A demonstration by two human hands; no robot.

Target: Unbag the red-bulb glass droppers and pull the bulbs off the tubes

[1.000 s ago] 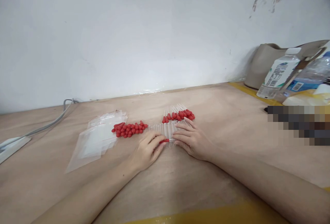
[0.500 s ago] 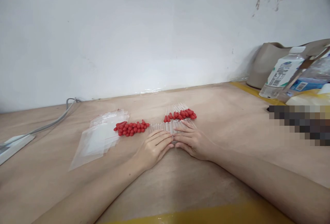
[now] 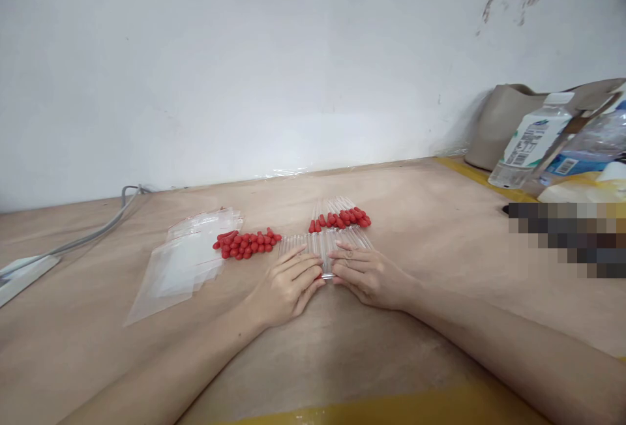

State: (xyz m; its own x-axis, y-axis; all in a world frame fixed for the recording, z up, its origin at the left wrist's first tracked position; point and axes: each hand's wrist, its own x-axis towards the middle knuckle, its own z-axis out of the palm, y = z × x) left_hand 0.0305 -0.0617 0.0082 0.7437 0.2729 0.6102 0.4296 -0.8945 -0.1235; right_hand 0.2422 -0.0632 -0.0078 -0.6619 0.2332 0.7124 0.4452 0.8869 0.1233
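A row of clear thin tubes (image 3: 323, 249), which look like glass dropper tubes, lies side by side on the table. My left hand (image 3: 291, 285) rests palm down over the left part of the row, fingers laid out flat. Over the right part lies my right hand (image 3: 366, 275), also flat with fingers extended. A narrow gap between the fingertips shows tubes and a small red spot. Just behind the row are droppers (image 3: 342, 218) with red rubber bulbs, their thin tips toward the wall. Loose red rubber bulbs (image 3: 247, 244) form a pile to the left. My palms hide many tube ends.
Flat clear zip bags (image 3: 183, 265) lie left of the bulbs. A grey cable (image 3: 105, 226) runs along the far left. At the right stand a labelled water bottle (image 3: 531, 145), a second bottle (image 3: 587, 151) and a grey-brown bag (image 3: 489, 122). Yellow tape (image 3: 372, 409) marks the front edge.
My hands have moved slightly apart and a little toward me, so a gap now shows tubes between the fingertips. The bulbs, droppers and bags stay in place.
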